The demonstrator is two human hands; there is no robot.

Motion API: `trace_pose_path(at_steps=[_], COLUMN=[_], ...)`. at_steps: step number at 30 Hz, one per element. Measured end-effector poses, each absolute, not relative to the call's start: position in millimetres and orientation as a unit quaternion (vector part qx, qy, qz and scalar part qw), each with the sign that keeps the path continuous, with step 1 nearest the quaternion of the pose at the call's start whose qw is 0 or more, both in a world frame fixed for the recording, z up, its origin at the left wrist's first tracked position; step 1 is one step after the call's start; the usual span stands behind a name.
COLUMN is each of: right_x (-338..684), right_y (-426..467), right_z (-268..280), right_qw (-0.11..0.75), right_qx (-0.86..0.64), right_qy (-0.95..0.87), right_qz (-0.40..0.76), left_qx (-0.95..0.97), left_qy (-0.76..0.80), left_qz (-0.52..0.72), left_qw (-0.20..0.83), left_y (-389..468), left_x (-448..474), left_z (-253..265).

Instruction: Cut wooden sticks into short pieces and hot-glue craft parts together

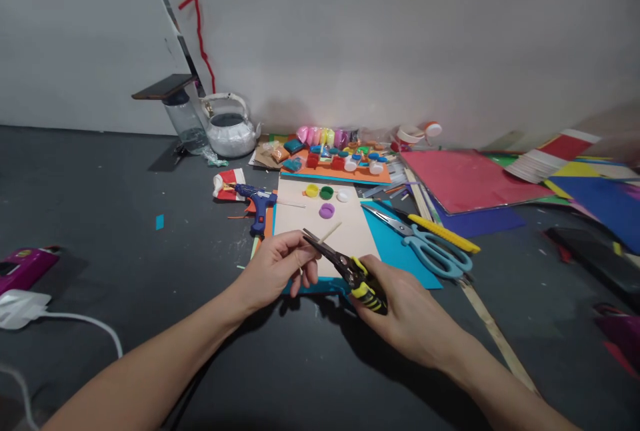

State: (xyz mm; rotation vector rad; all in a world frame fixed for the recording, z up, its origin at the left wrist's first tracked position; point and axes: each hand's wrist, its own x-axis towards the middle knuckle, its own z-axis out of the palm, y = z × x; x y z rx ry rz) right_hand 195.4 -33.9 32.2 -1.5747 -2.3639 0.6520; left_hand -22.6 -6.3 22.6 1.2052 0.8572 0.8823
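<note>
My right hand [400,298] is closed around the yellow-and-black handles of long-nose pliers [345,264], whose dark jaws point up and left. Between finger and thumb, my left hand [283,259] pinches a thin pale wooden stick [330,232] right beside the plier jaws. I cannot tell whether the jaws grip the stick. Both hands are above a cream sheet of paper [350,248] that lies on a blue sheet [400,254]. On the cream sheet sit small paint caps: yellow [312,190], green [327,193], white [342,197] and a purple piece [327,210].
Left of the paper lies a blue glue gun [260,204]; to the right are scissors [425,244] and a yellow cutter [445,232]. Paint pots [345,162], a kettle [231,134] and a jar [185,121] stand behind. Coloured sheets [470,178] cover the right.
</note>
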Motion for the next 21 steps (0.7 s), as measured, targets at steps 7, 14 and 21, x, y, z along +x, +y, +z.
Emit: trace_pose_path(at_steps=[7, 14, 21], right_x=[194.0, 192.0, 194.4], right_y=[-33.3, -30.9, -31.3], right_z=[26.2, 27.9, 34.2], right_qw=[0.087, 0.117, 0.122], right_qx=[-0.56, -0.544, -0.534], right_qy=[-0.804, -0.803, -0.807], right_qz=[0.179, 0.212, 0.219], left_qx=[0.531, 0.554, 0.511], left_qy=[0.402, 0.426, 0.378], left_qz=[0.394, 0.427, 0.386], left_qw=[0.633, 0.574, 0.669], left_y=[-4.2, -7.8, -2.1], left_x=[-19.4, -18.6, -24.4], left_z=[15.6, 19.9, 18.3])
